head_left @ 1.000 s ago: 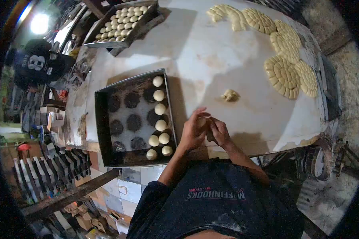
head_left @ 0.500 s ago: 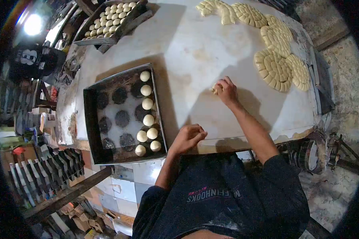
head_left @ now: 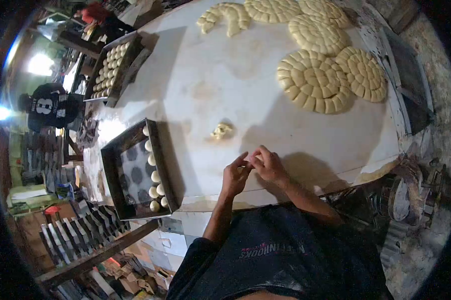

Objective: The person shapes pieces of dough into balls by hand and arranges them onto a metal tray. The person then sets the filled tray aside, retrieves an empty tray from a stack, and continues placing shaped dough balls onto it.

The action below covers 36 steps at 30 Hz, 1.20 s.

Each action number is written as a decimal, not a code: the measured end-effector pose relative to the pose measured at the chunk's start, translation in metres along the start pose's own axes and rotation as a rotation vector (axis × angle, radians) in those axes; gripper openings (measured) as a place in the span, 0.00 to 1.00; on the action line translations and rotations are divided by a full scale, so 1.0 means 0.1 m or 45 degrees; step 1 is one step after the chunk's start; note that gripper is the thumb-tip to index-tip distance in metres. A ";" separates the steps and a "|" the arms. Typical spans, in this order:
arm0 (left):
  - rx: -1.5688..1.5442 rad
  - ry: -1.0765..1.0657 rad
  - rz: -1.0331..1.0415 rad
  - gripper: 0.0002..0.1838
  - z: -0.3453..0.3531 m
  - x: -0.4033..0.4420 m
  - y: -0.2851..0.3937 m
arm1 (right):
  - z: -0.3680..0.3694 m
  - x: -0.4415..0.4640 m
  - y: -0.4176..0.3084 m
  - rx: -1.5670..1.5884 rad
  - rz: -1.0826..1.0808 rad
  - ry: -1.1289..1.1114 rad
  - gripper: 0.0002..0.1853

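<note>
My left hand (head_left: pixel 236 176) and my right hand (head_left: pixel 268 165) meet just above the near part of the table, their bent fingertips touching. Whatever might be pinched between them is too small to make out. A little beyond them, a small ragged lump of dough (head_left: pixel 222 131) lies loose on the pale tabletop (head_left: pixel 195 100). To the left stands a dark metal baking tray (head_left: pixel 166 167), tilted in my view, with several round dough balls (head_left: pixel 156 176) along its right side.
At the far right lie several flat dough rounds (head_left: pixel 314 81) cut into segments, plus a curved dough piece (head_left: pixel 224 16). Another tray (head_left: pixel 116 75) full of dough balls sits at the far left. Beyond the table are a person in black (head_left: pixel 53 107) and one in red (head_left: pixel 96 14).
My right hand has let go of the dough lump and drawn back to my left hand, which has come closer to it. My view has turned and shifted to the right.
</note>
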<state>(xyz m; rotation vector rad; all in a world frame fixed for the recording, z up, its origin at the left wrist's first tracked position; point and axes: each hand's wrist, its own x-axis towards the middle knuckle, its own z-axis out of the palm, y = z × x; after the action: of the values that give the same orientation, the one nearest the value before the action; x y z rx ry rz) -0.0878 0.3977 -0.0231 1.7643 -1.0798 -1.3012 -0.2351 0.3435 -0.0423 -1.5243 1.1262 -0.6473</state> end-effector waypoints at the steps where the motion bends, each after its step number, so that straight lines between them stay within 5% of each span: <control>1: 0.003 -0.006 0.011 0.13 0.12 0.06 0.04 | -0.13 -0.01 0.01 -0.001 -0.005 0.011 0.14; 3: 0.580 -0.159 0.472 0.10 0.30 0.13 0.23 | -0.35 -0.04 -0.01 -0.336 -0.262 0.213 0.11; 6: 0.628 -0.197 0.499 0.06 0.47 0.00 0.75 | -0.67 0.03 0.26 -0.396 -0.534 0.356 0.11; 8: 0.550 -0.319 0.581 0.05 0.43 -0.01 0.84 | -0.82 0.15 0.34 -0.432 -0.472 0.464 0.11; 10: 0.627 -0.089 0.602 0.06 0.24 0.10 0.77 | -0.87 0.23 0.30 -0.428 -0.406 0.512 0.11; 13: 0.993 0.564 0.396 0.27 -0.07 0.54 0.66 | -0.82 0.25 0.15 -0.436 -0.303 0.258 0.08; 15: 1.354 0.451 0.005 0.41 -0.26 0.66 0.39 | -0.61 0.26 0.16 -0.418 -0.563 0.128 0.06; 18: 1.369 0.335 0.053 0.45 -0.30 0.35 -0.25 | -0.58 0.15 0.11 -0.442 -0.671 0.063 0.05; 23: 1.265 0.118 0.528 0.28 -0.55 -0.57 -1.02 | -0.96 -0.13 0.54 -0.911 -0.968 -0.146 0.09; 29: 0.986 0.896 0.657 0.18 -0.84 0.44 -0.74 | -0.54 0.63 0.44 -0.883 -0.769 0.025 0.10; 31: 0.630 0.893 0.573 0.17 -0.53 0.60 -0.53 | -0.24 0.56 0.38 -0.817 -0.705 0.054 0.10; 33: 0.632 0.676 0.586 0.17 -0.34 0.36 -0.55 | -0.11 0.27 0.42 -0.873 -0.859 0.004 0.09; 35: 1.065 0.531 0.811 0.14 -0.35 0.05 -0.90 | -0.26 0.05 0.59 -0.904 -1.034 -0.158 0.08; 36: 0.951 0.501 0.778 0.11 -0.44 -0.11 -0.92 | -0.39 0.05 0.65 -0.794 -0.900 -0.226 0.07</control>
<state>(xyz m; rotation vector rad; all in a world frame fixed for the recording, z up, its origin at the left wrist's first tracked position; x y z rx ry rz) -0.0266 0.4485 -0.0884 1.8335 -1.8043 -0.1573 -0.2873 0.3240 -0.0945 -2.5114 0.6533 -0.6264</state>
